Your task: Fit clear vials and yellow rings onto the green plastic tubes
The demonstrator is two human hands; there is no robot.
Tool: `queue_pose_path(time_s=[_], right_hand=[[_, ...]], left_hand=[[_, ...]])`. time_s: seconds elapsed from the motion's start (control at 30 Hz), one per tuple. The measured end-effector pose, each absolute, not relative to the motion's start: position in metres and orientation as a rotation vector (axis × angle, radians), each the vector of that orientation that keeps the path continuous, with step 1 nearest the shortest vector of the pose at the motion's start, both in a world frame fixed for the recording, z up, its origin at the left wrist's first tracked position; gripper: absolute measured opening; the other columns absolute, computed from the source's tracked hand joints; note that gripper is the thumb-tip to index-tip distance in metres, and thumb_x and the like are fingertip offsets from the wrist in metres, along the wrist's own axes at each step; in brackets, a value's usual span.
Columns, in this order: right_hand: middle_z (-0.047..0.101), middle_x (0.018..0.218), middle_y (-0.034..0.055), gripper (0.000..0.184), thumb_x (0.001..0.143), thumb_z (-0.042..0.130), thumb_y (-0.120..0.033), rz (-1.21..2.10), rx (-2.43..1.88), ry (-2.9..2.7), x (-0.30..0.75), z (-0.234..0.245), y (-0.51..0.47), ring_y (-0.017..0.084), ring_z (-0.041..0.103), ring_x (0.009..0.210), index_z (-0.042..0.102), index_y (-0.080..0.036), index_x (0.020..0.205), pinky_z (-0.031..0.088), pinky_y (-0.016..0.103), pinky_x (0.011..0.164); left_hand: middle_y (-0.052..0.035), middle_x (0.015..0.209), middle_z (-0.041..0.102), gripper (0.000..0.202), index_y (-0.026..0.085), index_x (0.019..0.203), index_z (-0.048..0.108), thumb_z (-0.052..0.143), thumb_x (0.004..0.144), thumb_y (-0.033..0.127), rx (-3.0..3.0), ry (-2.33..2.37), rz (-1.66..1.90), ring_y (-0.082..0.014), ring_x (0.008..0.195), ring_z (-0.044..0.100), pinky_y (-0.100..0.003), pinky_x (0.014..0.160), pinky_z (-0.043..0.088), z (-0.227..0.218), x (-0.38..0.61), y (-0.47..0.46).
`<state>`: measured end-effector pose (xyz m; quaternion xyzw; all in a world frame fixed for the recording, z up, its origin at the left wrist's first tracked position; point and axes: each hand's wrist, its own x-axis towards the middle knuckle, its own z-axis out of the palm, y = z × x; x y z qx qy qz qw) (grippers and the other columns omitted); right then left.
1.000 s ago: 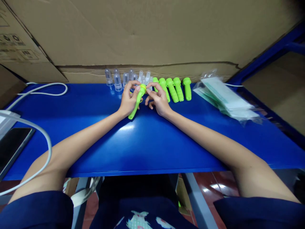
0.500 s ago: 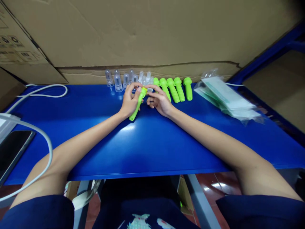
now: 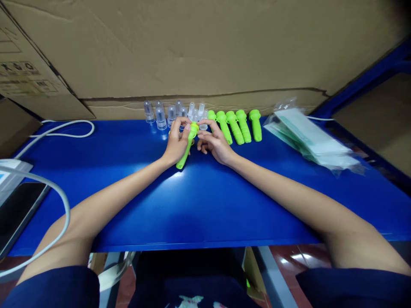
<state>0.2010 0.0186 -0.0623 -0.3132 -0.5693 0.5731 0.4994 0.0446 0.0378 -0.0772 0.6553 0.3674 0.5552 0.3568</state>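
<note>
My left hand (image 3: 176,143) is closed around a bright green plastic tube (image 3: 186,146), held slanted with its lower end near the blue table (image 3: 199,201). My right hand (image 3: 214,142) pinches with thumb and forefinger at the tube's top end, and I cannot make out what is between the fingertips. Just behind the hands stand several clear plastic caps (image 3: 160,116) in a cluster. To their right lies a row of several more green tubes (image 3: 236,126), side by side.
A stack of clear bags with white contents (image 3: 310,139) lies at the right. A white cable (image 3: 62,128) loops at the far left, and a dark phone (image 3: 17,211) sits at the left edge. Cardboard boxes (image 3: 205,47) wall the back of the table.
Both hands stay at the green tube; the right fingers have shifted slightly at its top. The camera has tilted a little, so everything sits lower in the picture.
</note>
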Motion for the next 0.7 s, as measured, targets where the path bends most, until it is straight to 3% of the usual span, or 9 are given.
queue_pose_path(time_s=[0.17, 0.33, 0.7], right_hand=[[0.059, 0.086, -0.0065, 0.049, 0.078, 0.070, -0.033, 1.370, -0.757, -1.382, 0.2017, -0.0628, 0.0189, 0.007, 0.058, 0.055, 0.041, -0.028, 0.117, 0.035, 0.016, 0.039], [0.058, 0.086, -0.0067, 0.047, 0.080, 0.068, -0.035, 1.339, -0.761, -1.394, 0.2016, -0.0645, 0.0198, 0.007, 0.058, 0.054, 0.039, -0.029, 0.116, 0.034, 0.016, 0.039], [0.057, 0.084, -0.0063, 0.044, 0.078, 0.068, -0.036, 1.325, -0.802, -1.361, 0.2002, -0.0622, 0.0190, 0.008, 0.057, 0.051, 0.039, -0.027, 0.110, 0.033, 0.017, 0.038]], left_hand=[[-0.0034, 0.098, 0.060, 0.045, 0.029, 0.121, 0.054, 0.048, 0.095, 0.066, 1.693, 0.954, 1.446, -0.0101, 0.067, 0.065, -0.024, 0.057, 0.058, -0.0777, 0.0452, 0.0381], [-0.0039, 0.106, 0.061, 0.048, 0.028, 0.115, 0.052, 0.051, 0.092, 0.070, 1.650, 0.918, 1.412, -0.0072, 0.061, 0.062, -0.018, 0.047, 0.051, -0.0740, 0.0442, 0.0354], [0.0000, 0.085, 0.063, 0.049, 0.028, 0.117, 0.048, 0.053, 0.092, 0.069, 1.580, 0.914, 1.362, -0.0102, 0.059, 0.063, -0.017, 0.043, 0.048, -0.0743, 0.0443, 0.0358]])
